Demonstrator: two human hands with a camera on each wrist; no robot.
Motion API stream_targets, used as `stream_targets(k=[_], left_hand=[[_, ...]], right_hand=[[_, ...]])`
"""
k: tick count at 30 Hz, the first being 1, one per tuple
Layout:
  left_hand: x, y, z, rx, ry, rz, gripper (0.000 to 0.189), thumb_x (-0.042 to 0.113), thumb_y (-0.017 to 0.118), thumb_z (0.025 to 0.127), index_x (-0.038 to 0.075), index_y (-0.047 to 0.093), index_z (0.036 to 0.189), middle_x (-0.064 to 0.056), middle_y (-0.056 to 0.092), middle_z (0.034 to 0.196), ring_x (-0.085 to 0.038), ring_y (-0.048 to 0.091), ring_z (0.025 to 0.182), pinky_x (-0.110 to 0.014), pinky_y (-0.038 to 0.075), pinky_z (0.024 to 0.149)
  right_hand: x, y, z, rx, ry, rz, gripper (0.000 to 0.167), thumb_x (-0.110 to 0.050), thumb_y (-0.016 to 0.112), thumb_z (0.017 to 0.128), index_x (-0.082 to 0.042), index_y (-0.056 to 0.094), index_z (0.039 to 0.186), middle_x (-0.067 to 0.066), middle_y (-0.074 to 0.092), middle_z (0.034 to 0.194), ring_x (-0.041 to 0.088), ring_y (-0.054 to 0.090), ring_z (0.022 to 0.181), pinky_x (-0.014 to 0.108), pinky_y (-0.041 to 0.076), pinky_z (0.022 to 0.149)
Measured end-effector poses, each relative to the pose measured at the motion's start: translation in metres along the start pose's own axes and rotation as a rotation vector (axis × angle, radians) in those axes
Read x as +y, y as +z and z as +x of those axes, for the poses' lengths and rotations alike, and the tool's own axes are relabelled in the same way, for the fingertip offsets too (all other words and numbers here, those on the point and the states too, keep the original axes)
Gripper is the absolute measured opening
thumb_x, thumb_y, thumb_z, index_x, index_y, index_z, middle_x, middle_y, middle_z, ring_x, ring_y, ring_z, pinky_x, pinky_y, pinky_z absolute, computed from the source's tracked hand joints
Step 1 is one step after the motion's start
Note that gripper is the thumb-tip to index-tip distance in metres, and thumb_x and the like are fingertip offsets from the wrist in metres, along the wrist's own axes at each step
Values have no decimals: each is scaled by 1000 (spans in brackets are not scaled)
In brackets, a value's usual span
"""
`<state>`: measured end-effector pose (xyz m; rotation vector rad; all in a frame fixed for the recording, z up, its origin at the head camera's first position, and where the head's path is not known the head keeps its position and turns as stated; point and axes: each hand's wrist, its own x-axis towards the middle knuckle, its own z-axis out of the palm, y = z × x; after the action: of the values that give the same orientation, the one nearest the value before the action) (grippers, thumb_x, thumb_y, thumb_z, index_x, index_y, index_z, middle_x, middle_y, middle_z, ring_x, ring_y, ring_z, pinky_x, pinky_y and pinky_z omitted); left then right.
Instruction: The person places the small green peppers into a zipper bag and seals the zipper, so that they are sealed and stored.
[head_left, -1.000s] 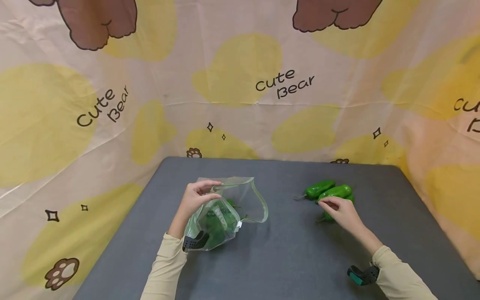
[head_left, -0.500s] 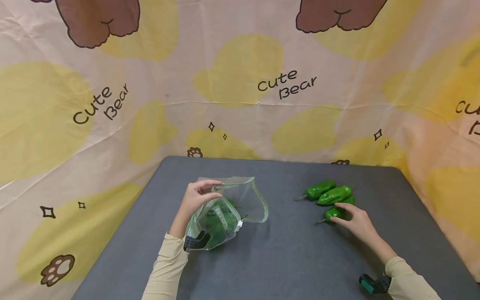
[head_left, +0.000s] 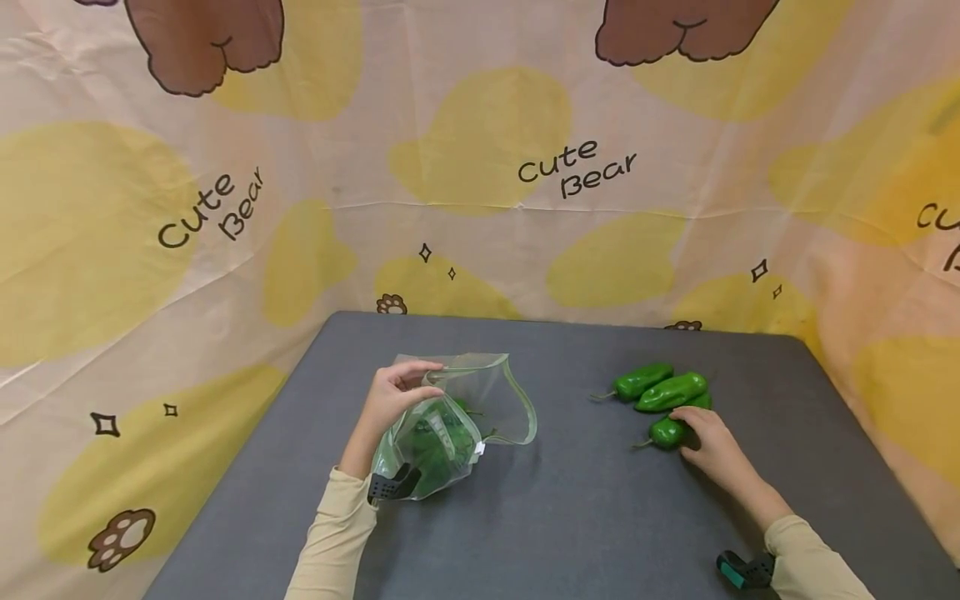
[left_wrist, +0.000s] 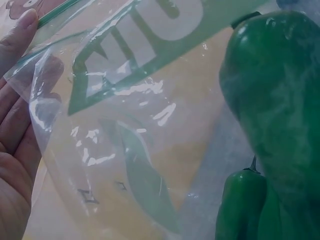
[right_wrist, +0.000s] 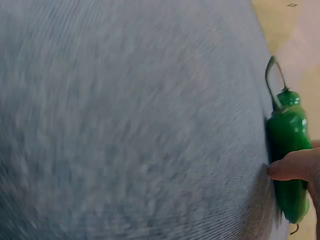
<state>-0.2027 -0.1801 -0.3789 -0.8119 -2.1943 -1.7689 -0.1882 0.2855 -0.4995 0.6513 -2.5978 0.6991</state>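
Observation:
My left hand (head_left: 393, 404) holds a clear zip-top bag (head_left: 510, 408) by its upper edge, with thumb and fingers apart at the mouth. Several green peppers (left_wrist: 272, 95) lie inside the bag, seen through its plastic. On the right, my right hand (head_left: 716, 450) grips the nearest loose green pepper (head_left: 666, 433), fingers on its far side and thumb on its near side. The right wrist view shows the thumb (right_wrist: 292, 166) against this pepper's side, its curved stem pointing away. Just behind are two more peppers, one in the middle (head_left: 672, 392) and one farther left (head_left: 643, 381).
The grey tabletop (head_left: 570, 517) spans the space between the hands. Behind and beside it hangs a printed cloth (head_left: 465, 142) with bears and yellow patches. Part of another green pepper (head_left: 701, 402) shows behind the right hand.
My right hand has moved back toward me and down from above the peppers, and its thumb and fingers have come around the nearest one. The left hand and bag stay put.

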Motion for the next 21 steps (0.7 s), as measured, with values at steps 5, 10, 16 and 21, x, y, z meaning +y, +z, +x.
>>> stream_targets(k=[5, 10, 16, 21], left_hand=[[-1, 3, 1, -8, -12, -6, 28, -12, 67, 72, -15, 61, 98, -27, 61, 95, -23, 64, 80, -21, 50, 61], [-1, 5, 1, -7, 3, 2, 27, -13, 67, 71, -15, 61, 97, -27, 61, 93, -6, 63, 78, -19, 48, 57], [-1, 4, 1, 0, 26, 27, 27, -13, 68, 71, -15, 61, 96, -25, 62, 91, -23, 64, 76, -19, 46, 54], [-1, 3, 1, 8, 16, 54, 27, -11, 69, 70, -13, 62, 96, -20, 64, 92, -40, 60, 78, -19, 44, 54]], right_hand=[[4, 3, 1, 39, -126, -84, 51, 25, 67, 49, 4, 56, 94, 18, 55, 96, 35, 49, 93, 47, 42, 73], [5, 3, 1, 7, -104, -111, 52, 21, 70, 51, 7, 57, 99, 19, 54, 99, 36, 50, 94, 48, 45, 72], [4, 3, 3, 10, -149, -172, 45, 19, 71, 51, 6, 61, 93, 18, 52, 94, 34, 50, 89, 46, 46, 67], [3, 3, 5, 26, -174, -188, 45, 20, 71, 49, 5, 60, 90, 17, 51, 92, 34, 50, 85, 45, 46, 65]])
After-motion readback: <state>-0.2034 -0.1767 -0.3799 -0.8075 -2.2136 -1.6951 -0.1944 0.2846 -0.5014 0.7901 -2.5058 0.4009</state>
